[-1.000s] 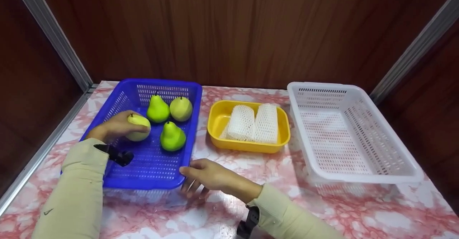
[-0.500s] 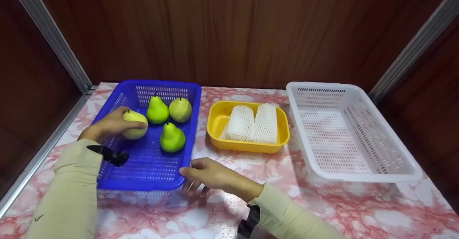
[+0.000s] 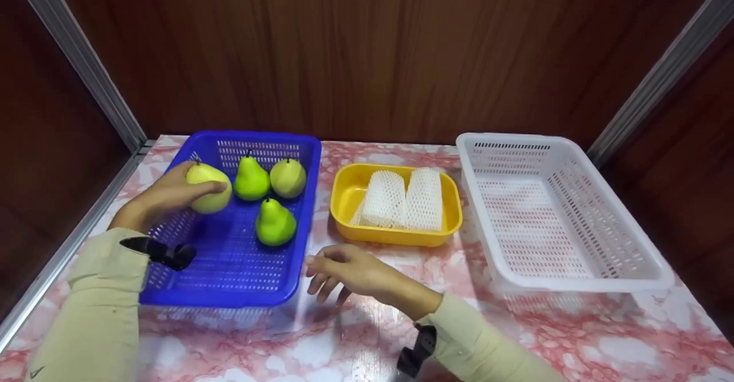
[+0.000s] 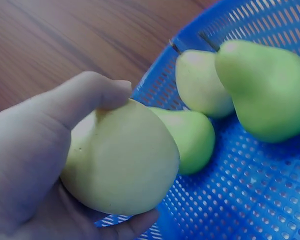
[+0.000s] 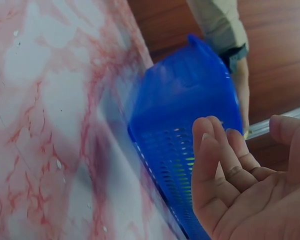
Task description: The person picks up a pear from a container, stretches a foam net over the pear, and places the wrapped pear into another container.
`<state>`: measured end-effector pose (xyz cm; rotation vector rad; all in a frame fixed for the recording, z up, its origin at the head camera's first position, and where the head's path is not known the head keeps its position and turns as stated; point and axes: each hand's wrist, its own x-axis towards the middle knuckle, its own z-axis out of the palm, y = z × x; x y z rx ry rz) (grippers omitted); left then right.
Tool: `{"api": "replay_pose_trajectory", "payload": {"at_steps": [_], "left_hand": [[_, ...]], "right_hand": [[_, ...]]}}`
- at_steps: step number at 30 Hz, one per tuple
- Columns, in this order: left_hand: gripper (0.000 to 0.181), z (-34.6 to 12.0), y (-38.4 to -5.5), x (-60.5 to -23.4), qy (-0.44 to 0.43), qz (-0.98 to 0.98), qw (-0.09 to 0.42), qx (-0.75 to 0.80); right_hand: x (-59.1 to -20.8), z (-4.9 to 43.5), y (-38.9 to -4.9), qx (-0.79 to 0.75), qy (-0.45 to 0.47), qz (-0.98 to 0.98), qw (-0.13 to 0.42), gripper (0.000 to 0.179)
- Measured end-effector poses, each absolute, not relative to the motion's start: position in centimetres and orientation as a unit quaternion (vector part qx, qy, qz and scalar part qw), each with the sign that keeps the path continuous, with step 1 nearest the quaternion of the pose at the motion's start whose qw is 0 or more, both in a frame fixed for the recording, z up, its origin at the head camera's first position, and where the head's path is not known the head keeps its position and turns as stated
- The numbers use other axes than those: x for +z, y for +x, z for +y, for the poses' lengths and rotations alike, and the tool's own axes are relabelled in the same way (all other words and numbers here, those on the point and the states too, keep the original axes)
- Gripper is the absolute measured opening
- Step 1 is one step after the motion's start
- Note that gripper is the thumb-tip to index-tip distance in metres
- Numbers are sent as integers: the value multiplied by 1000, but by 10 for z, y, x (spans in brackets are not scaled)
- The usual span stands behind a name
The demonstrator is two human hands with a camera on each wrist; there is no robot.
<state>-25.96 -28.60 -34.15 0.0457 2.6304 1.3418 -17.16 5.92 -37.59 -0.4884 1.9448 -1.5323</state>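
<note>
My left hand (image 3: pixel 166 190) grips a pale yellow-green pear (image 3: pixel 211 190) above the left side of the blue basket (image 3: pixel 229 297). In the left wrist view the thumb lies over the top of that pear (image 4: pixel 127 160) and fingers curl beneath it. Two bright green pears (image 3: pixel 276 223) and one paler pear (image 3: pixel 288 178) stand inside the basket. My right hand (image 3: pixel 358 273) hovers just off the basket's front right corner, holding nothing. Its fingers are loosely bent in the right wrist view, with the thumb apart.
A yellow tub (image 3: pixel 395 234) with white foam net sleeves (image 3: pixel 424 199) stands in the middle of the marbled table (image 3: pixel 355 342). To its right is a white basket (image 3: pixel 585 283). A wood-grain panel (image 3: pixel 367 55) closes off the back.
My left hand has lifted the pale pear and carried it a little to the left. The right hand has come off the basket's corner and shifted right.
</note>
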Motion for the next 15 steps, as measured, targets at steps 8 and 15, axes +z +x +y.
{"api": "replay_pose_trajectory", "payload": {"at_steps": [8, 15], "left_hand": [[80, -277, -241, -324, 21, 880, 80, 467], [69, -261, -218, -313, 67, 881, 27, 468]], "right_hand": [[-371, 79, -174, -599, -195, 730, 266, 31], [-371, 93, -172, -638, -192, 714, 214, 26]]}}
